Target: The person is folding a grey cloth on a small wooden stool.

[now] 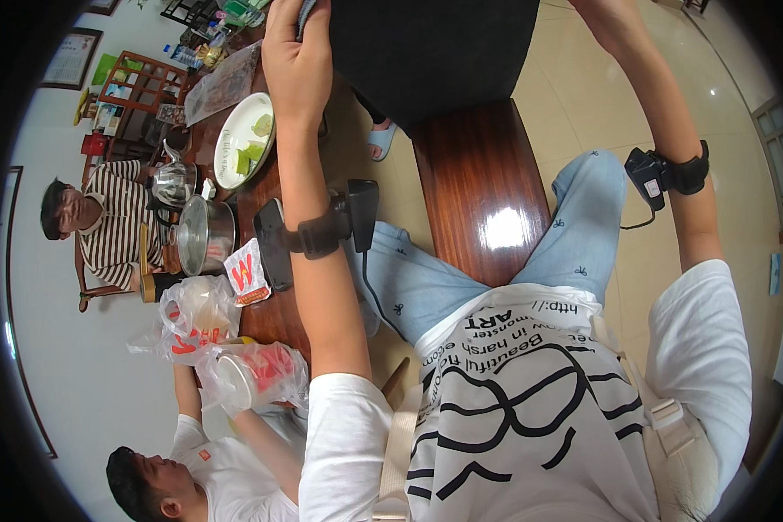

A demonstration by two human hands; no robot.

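Note:
At the top edge, my left hand (298,68) has its fingers closed around a piece of grey textured cloth (306,18), most of which is cut off by the frame. My right hand (610,23) is at the upper right; its fingers lie beyond the picture's edge, so any hold is hidden. Between the two hands stands a large matte black panel or cloth (440,55), its upper part out of view. Its lower edge meets the far end of a glossy reddish-brown wooden bench (476,176), which runs between my legs.
Left of me, a wooden table (267,333) holds an oval plate (227,140) with green pieces, a phone (271,245), a lidded pot (202,235), a glass teapot (175,183) and a bagged cup (254,378). Two people sit there. A slippered foot (382,139) shows behind the panel.

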